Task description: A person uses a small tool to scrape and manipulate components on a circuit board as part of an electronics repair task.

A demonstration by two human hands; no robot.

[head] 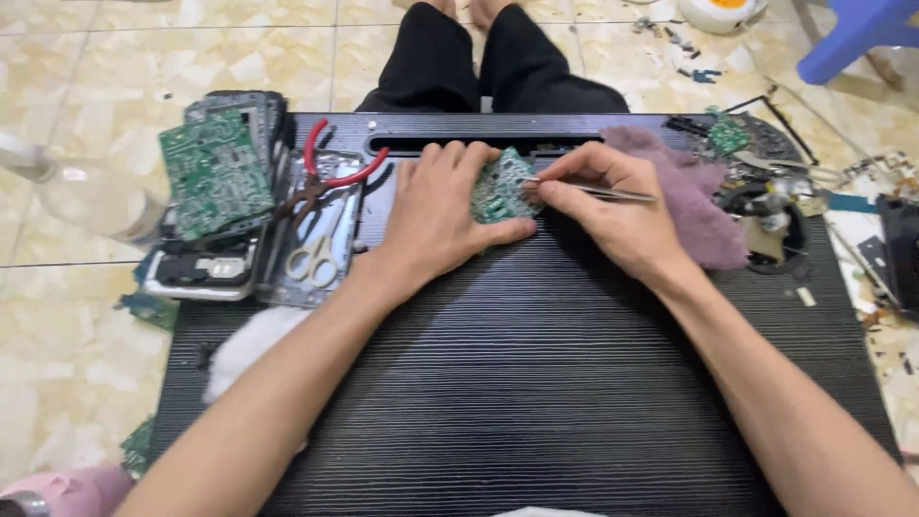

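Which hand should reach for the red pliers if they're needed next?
Left, probably. The left hand only steadies the small board, and the red pliers lie just beside it on its side. The right hand is farther away and its grip is taken up by the tweezers.

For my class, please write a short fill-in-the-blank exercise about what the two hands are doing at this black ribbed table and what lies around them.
1. The left hand presses a small ____ circuit board flat on the black table.
2. The right hand holds thin metal ____ whose tip meets the board.
3. The pliers left of the hands have ____ handles.
4. Beside the right hand lies a ____ cloth.

Missing words: green; tweezers; red; purple
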